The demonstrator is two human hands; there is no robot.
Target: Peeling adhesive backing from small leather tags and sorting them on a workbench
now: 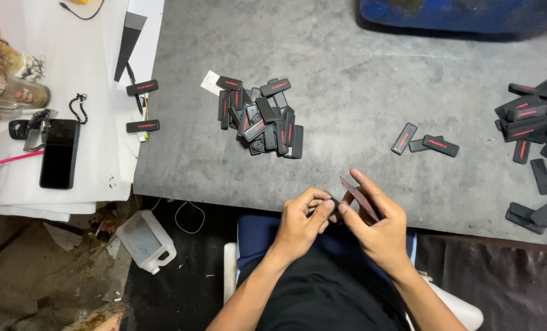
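Take the grey felt-like work table (359, 92) as your landmark. Off its left edge, white paper sheets (95, 73) carry a black phone (59, 153), a clear glass mug (13, 95) and two black rectangular tags with red lettering (142, 106); below that corner a clear plastic jug (146, 241) sits on the floor. On the table's left-centre lies a heap of the same black tags (261, 116), three loose black tags (425, 141) lie right of centre, and another pile of tags (537, 135) spreads along the right edge. Just off the near edge, over your lap, your left hand (301, 224) is closed around a small black rectangular piece (330, 207), pinched between thumb and fingers. Your right hand (378, 230) grips a thin dark reddish strip (359, 199) between thumb and forefinger, its end touching the piece. Keep the piece steady in the left pinch, hold the strip near its end so it does not bend, and work close to the table edge so anything dropped lands on the felt.
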